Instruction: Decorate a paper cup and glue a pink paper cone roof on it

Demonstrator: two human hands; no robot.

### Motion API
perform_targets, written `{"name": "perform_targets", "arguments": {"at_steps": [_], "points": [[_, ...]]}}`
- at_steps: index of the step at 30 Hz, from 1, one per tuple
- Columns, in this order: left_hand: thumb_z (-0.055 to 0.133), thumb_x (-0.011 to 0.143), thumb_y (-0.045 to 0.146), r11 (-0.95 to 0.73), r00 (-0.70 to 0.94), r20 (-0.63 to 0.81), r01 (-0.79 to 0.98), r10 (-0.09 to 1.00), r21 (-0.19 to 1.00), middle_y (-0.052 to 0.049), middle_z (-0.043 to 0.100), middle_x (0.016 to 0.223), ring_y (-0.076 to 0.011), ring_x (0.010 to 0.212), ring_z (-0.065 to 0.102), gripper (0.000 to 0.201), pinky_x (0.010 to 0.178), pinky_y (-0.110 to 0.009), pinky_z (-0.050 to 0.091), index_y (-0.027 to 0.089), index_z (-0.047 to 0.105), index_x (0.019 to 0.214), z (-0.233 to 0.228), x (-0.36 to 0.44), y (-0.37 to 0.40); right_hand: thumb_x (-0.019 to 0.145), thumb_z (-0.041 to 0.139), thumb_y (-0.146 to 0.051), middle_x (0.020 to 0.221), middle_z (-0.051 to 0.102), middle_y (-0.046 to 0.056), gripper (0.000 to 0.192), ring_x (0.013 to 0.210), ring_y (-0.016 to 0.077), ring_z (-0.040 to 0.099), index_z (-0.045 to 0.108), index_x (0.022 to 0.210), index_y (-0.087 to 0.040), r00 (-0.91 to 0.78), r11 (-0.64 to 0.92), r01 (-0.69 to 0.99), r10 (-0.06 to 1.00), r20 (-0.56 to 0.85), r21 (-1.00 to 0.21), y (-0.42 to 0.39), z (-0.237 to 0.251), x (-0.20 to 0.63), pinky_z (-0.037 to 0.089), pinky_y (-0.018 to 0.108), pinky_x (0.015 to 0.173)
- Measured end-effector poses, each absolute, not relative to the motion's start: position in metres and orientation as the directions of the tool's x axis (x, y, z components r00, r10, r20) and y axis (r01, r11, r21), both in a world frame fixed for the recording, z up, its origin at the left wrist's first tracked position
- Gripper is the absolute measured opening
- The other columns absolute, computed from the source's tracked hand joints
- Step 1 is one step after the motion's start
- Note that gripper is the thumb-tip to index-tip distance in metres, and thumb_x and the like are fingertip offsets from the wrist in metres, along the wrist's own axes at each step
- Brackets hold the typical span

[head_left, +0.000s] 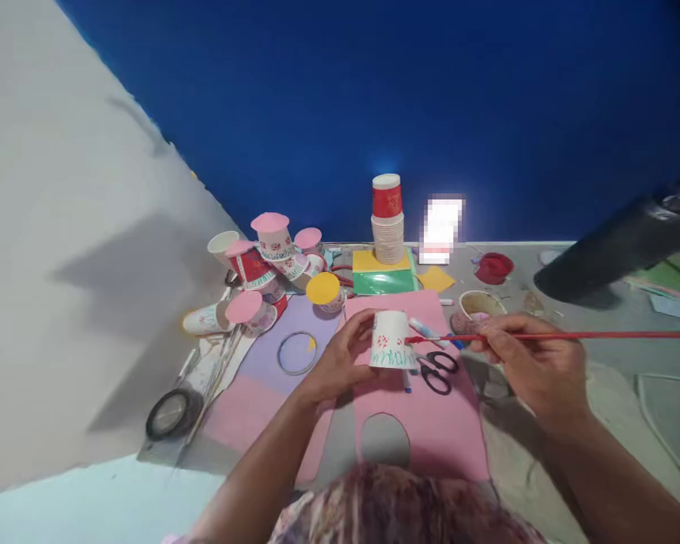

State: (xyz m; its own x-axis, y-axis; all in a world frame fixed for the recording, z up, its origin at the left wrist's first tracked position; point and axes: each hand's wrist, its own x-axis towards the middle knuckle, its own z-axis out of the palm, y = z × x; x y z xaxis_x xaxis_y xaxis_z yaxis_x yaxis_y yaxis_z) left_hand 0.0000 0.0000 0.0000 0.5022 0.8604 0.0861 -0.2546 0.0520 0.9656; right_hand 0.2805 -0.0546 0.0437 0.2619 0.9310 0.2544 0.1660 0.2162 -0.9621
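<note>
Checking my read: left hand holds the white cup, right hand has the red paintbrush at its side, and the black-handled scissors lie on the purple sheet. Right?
One slip: the head view shows the black-handled scissors on the pink sheet, not the purple sheet. The rest stands: the left hand holds the white cup, and the right hand has the red paintbrush at its side.

Left hand (335, 361) curled, right hand (539, 370) pinching

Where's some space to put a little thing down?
Try the pink sheet, right of its round hole, below the scissors. Another bare patch: the left pink paper, between the black roll and left forearm. Back left is crowded with cups.
</note>
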Motion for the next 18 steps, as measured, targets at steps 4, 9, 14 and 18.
{"name": "perform_targets", "arguments": {"at_steps": [4,9,14,18], "points": [[0.096,0.065,0.014,0.061,0.509,0.074,-0.244,0.858,0.968,-0.011,0.058,0.153,-0.0347,0.146,0.053,0.089,0.123,-0.048,0.042,0.03,0.058,0.144,-0.0025,-0.0007,0.0013,0.093,0.077,-0.041,0.068,0.072,0.0,0.014,0.063,0.0172,0.066,0.077,0.085,-0.029,0.245,0.215,0.156,0.937,0.248,-0.964,-0.0558,0.0461,0.28,0.054,0.032,0.061],[0.097,0.063,0.016,0.056,0.53,0.075,-0.226,0.845,0.972,-0.011,0.057,0.154,-0.0352,0.147,0.052,0.092,0.124,-0.05,0.04,0.031,0.058,0.145,0.0011,-0.0002,0.0023,0.093,0.077,-0.042,0.068,0.069,0.0,0.013,0.063,0.0183,0.067,0.078,0.086,-0.031,0.251,0.23,0.09,0.937,0.245,-0.969,-0.0566,0.0465,0.281,0.054,0.033,0.059],[0.098,0.06,0.017,0.084,0.508,0.032,-0.204,0.861,0.975,-0.012,0.057,0.153,-0.0361,0.148,0.05,0.093,0.126,-0.052,0.038,0.028,0.057,0.143,0.0029,-0.0001,0.0015,0.093,0.078,-0.04,0.071,0.07,0.001,0.012,0.064,0.0184,0.067,0.078,0.085,-0.031,0.21,0.235,0.105,0.945,0.252,-0.966,-0.0579,0.0444,0.2803,0.054,0.032,0.057],[0.099,0.06,0.017,0.098,0.515,0.028,-0.217,0.857,0.971,-0.012,0.056,0.154,-0.0367,0.149,0.049,0.094,0.126,-0.053,0.037,0.028,0.057,0.143,0.0003,-0.0004,0.0015,0.094,0.077,-0.039,0.071,0.071,0.0,0.012,0.062,0.0161,0.066,0.078,0.085,-0.031,0.199,0.24,0.091,0.947,0.253,-0.967,-0.0578,0.0453,0.278,0.052,0.029,0.055]]}}
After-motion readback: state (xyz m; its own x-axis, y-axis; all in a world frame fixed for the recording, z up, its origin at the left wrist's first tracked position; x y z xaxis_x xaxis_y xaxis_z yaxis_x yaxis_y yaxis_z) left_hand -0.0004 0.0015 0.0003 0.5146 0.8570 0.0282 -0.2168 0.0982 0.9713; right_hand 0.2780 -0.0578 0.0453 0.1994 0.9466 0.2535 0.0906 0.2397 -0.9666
